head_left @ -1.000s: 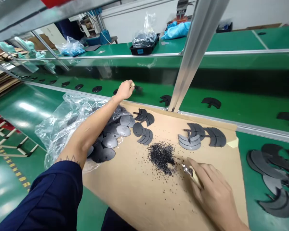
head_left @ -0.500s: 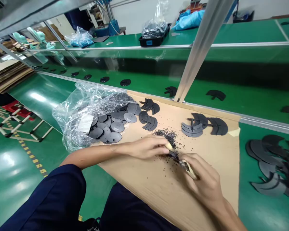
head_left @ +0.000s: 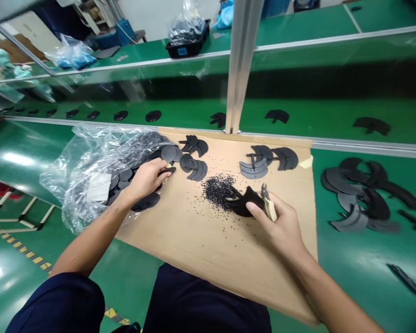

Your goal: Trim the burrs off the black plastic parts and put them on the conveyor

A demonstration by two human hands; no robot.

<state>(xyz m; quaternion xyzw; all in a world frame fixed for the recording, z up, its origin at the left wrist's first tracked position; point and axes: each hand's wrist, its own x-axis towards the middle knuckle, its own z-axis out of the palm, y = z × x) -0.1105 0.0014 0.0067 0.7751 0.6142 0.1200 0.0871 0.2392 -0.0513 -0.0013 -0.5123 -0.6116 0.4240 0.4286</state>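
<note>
My left hand (head_left: 148,177) is closed on a dark round disc (head_left: 168,170) at the mouth of a clear plastic bag (head_left: 90,171) full of such discs. My right hand (head_left: 280,224) grips a small cutter with cream handles (head_left: 268,206) and also pinches a black curved plastic piece (head_left: 244,203) against it. That piece hangs just over a heap of black trimmings (head_left: 217,188) on the brown cardboard sheet (head_left: 201,249). Small stacks of black fan-shaped parts (head_left: 263,162) lie further back on the cardboard.
A green conveyor belt (head_left: 319,115) runs behind, carrying spaced black parts (head_left: 276,115). An aluminium post (head_left: 241,60) rises from the rail. Several loose black offcuts (head_left: 364,199) lie on the green table at right. A black tray with a bag (head_left: 187,37) stands far back.
My left hand has gone from the belt to my right hand, then left to the bag's discs. My right hand now holds a black curved piece with the cutter. The camera tilted down.
</note>
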